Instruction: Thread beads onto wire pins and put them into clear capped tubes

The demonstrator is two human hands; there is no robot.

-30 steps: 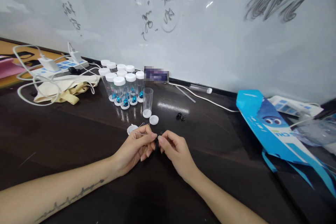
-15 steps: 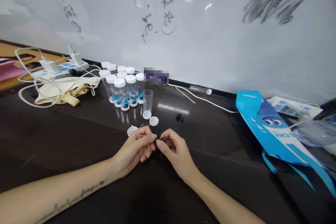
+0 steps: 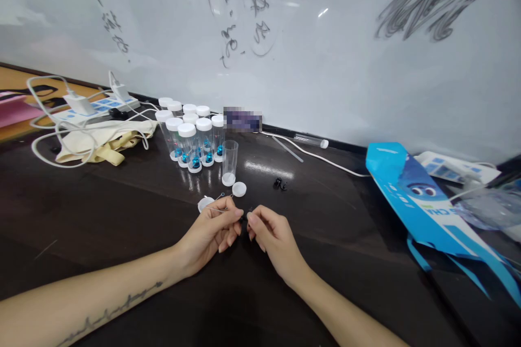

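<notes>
Fingertips meet again over a tiny dark piece at the desk's middle.

Left hand (image 3: 211,230) pinches a thin wire (image 3: 217,210); right hand (image 3: 271,234), lifted slightly half a second ago, has dropped back, pinching the small black piece (image 3: 243,218) against it, just before the open vial (image 3: 229,160).

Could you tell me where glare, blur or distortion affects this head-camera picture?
Head view: overhead light glares off the dark table behind the open tube; a pixelated patch hides something by the whiteboard; wide-angle bending curves its base; the tiny item between left hand and right hand is unresolved.
</notes>
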